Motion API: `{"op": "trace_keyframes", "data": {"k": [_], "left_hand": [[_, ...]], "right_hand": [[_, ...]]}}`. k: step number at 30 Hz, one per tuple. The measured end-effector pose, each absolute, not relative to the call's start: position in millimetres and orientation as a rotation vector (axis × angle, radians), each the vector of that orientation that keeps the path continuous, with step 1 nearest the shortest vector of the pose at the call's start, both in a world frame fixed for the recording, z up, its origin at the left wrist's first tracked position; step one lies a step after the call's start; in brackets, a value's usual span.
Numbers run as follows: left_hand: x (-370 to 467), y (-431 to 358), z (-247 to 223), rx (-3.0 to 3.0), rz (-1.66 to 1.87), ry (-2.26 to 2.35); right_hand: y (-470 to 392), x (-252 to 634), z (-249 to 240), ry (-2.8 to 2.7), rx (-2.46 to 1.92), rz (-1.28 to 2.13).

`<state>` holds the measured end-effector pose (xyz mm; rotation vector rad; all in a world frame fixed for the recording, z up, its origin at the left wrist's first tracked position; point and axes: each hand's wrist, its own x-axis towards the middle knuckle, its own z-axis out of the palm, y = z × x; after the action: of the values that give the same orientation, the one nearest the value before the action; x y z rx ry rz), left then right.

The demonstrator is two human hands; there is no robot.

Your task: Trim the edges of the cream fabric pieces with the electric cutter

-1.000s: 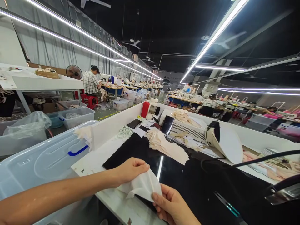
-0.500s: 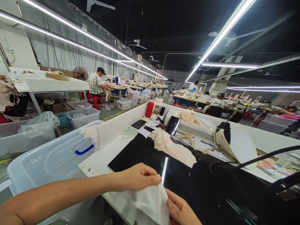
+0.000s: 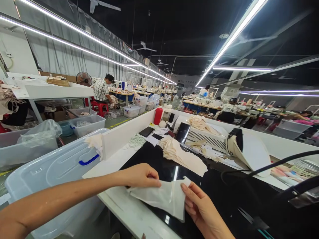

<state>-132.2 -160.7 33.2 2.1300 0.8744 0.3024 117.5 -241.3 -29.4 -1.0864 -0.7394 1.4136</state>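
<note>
The white cloth piece (image 3: 163, 198) lay at the near edge of the desk (image 3: 117, 162), on the black mat (image 3: 211, 192). The left hand (image 3: 141, 176) pinched its left end between thumb and fingers, while the right hand (image 3: 201, 209) held the right edge with fingertips on top. The cloth looked thin, light and limp, sagging and creasing between the two grips, so it probably needed holding at both ends and kept taut; one-handed it would likely droop or fold. Behind it, toward the desk's middle, lay a stack of cream cloth pieces (image 3: 181, 154).
</note>
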Motion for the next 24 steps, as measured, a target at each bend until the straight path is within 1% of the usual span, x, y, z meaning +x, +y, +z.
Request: {"op": "trace_keyframes", "data": {"k": [3,5,8,12,17,20,24], "left_hand": [[-142,-150,49,2.266,0.463,0.955],[-149,-149,56,2.458,0.532,0.932],[-158,-157,55,2.716,0.445,0.736],[-159,-173,41,2.773,0.322,0.617],[-131,-185,18,2.855,0.441,0.507],[-109,-188,2,2.9,0.542,0.42],[-94,-192,-13,3.024,0.492,0.331]], "right_hand": [[-239,125,-12,-0.778,-1.093,1.344],[-242,128,-6,-0.861,-1.133,1.253],[-252,130,-15,-1.079,-1.233,1.125],[-267,128,-38,-1.412,-1.357,1.099],[-283,125,-38,-1.628,-1.485,0.965],[-288,126,-34,-1.649,-1.442,0.946],[-295,134,-38,-1.717,-1.333,0.912]]}}
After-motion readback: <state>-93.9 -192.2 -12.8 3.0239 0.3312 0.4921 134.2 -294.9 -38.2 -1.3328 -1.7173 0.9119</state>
